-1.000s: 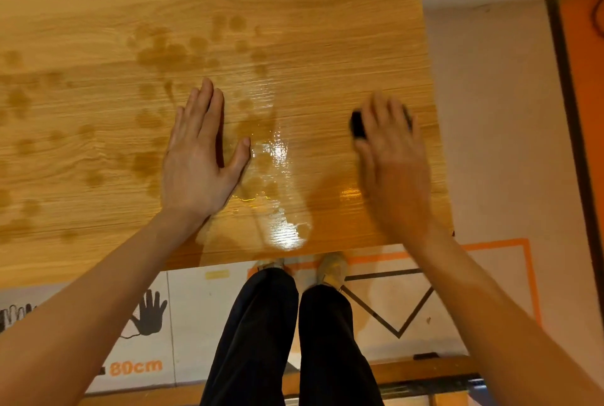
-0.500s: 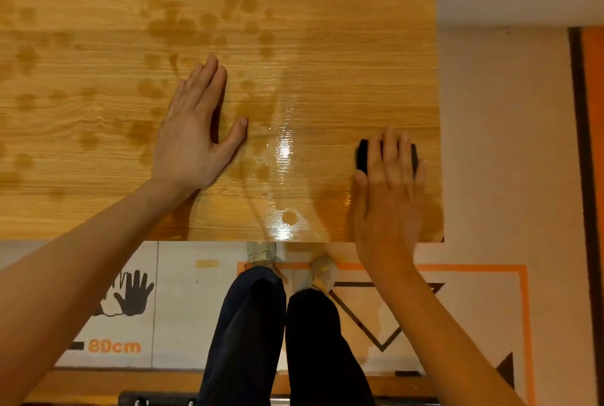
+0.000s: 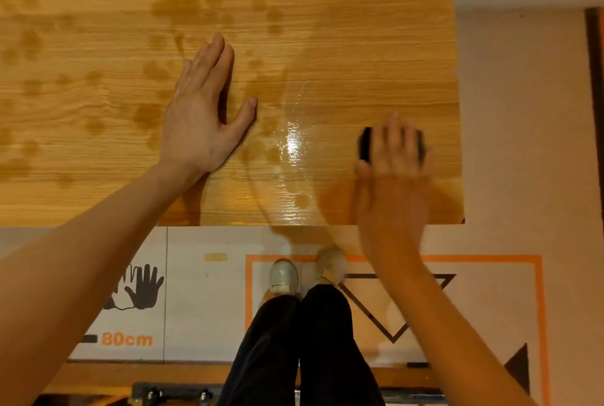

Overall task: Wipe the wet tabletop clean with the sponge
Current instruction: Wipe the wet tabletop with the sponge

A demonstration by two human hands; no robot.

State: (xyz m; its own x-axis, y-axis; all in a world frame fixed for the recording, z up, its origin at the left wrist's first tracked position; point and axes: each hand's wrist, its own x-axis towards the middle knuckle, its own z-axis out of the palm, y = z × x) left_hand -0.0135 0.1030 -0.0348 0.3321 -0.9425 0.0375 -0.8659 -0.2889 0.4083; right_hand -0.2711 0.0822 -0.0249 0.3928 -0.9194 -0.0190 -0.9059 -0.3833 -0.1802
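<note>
Sponge [image 3: 364, 144] under my flat right hand [image 3: 394, 157], pressed on the worktop [image 3: 359, 46] near its right front corner; it has come back toward me since a second ago. Left hand [image 3: 199, 111] open, flat, bracing. Droplets [image 3: 176, 7] left and far remain unwiped.

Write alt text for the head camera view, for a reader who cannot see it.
Seen from above, a person's right hand presses a dark sponge flat on a wet wooden tabletop near its right front corner. The left hand rests flat on the wood, among dark water spots.
</note>
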